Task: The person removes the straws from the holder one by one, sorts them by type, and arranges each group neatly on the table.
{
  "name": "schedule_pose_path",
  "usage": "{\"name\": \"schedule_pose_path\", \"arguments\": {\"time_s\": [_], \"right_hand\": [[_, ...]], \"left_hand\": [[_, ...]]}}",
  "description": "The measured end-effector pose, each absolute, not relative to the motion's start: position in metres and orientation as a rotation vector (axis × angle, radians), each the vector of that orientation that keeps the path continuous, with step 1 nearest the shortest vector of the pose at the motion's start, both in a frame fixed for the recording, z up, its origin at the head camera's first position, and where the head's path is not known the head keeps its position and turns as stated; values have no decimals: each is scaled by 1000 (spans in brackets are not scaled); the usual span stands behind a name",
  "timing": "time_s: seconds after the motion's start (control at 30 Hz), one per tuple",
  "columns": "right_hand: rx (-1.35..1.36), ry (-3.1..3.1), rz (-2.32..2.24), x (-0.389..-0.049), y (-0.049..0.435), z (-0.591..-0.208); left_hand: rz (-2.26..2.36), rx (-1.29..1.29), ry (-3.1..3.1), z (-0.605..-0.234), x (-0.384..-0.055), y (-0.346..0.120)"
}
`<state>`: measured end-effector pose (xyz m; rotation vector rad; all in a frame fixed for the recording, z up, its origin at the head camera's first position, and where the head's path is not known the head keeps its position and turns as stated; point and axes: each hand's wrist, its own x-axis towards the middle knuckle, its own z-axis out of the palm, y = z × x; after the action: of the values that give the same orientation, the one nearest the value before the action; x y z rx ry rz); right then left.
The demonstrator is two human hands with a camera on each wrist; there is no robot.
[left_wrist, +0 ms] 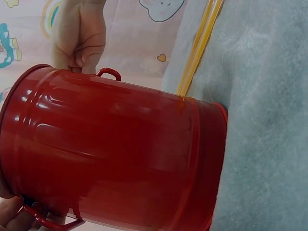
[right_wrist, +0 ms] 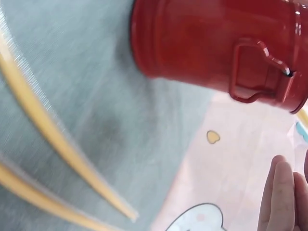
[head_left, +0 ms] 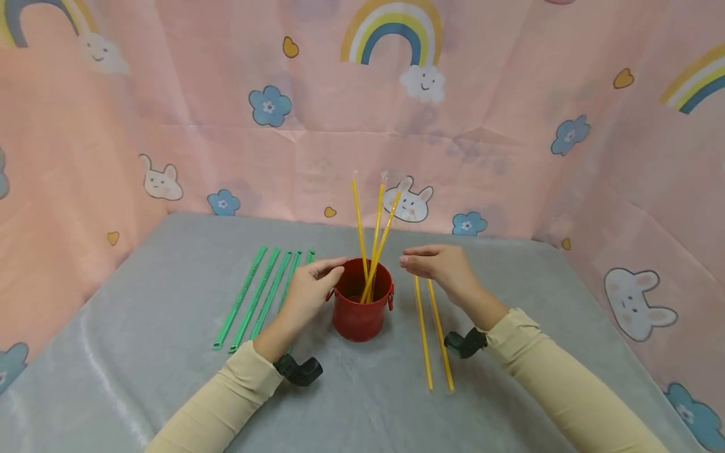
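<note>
Grey worktop carries the red bucket at centre, three yellow straws inside. Your right grip is straight-fingered and empty; whether your left grip pinches it, I can't tell. Best steady it lightly left and right.

Bucket: on table, approx ctr
Bucket straws: 3, in bucket, ends above rim
L straws: 5, row on table, L of bucket
R straws: 2, on table, R of bucket, reaching nearer
L hand: btwn L straws & bucket, by L rim
R hand: R of bucket, over far ends of R straws
Backdrop: far, L & R of table
</note>
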<state>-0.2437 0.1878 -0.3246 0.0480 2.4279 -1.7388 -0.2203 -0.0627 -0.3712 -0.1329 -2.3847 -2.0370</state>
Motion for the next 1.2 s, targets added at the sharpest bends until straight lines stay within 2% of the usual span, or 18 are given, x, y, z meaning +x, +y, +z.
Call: {"name": "schedule_pose_path", "arguments": {"time_s": [0.53,1.2], "right_hand": [[44,2304,-1888,-246,159,-320],[83,2318,-1968,-248,146,-321]], "left_hand": [[-2028,-140,-2374,-372,-220,-64],[-2019,-163,-2345,-371,-221,-60]]}}
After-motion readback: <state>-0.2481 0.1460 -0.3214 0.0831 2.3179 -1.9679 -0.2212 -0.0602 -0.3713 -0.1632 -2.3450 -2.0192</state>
